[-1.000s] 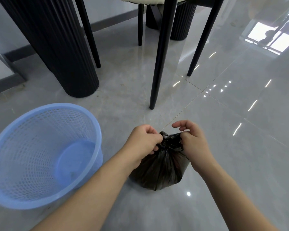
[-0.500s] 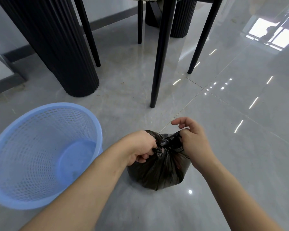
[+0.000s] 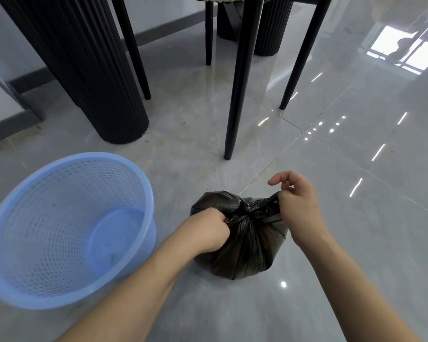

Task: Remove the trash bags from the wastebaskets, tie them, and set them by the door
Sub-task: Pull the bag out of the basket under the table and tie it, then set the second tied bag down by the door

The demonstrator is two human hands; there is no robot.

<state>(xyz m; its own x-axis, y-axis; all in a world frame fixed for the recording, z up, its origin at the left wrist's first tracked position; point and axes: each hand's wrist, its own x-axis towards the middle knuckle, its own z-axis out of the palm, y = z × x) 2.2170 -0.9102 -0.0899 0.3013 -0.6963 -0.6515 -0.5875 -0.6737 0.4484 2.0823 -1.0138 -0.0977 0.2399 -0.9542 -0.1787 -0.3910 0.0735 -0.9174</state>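
Note:
A small, full black trash bag (image 3: pixel 247 253) sits on the grey tiled floor just in front of me. Its top is gathered into a knot at the middle. My left hand (image 3: pixel 205 230) is closed on the left end of the bag's top, low beside the knot. On the other side, my right hand (image 3: pixel 297 206) pinches the right end, with the index finger lifted free. The two ends are stretched apart. To the left stands a light blue mesh wastebasket (image 3: pixel 22 290), upright, with no bag in it.
A black fluted table pedestal (image 3: pixel 89 77) rises behind the wastebasket. Black chair legs (image 3: pixel 237 95) stand just beyond the bag. A second fluted base (image 3: pixel 269 28) is farther back. Glossy floor (image 3: pixel 371 193) stretches off to the right, with a window reflection.
My hands have moved apart, the left one down and to the left, the right one out to the right. The bag's ends are pulled wider and the knot shows between them.

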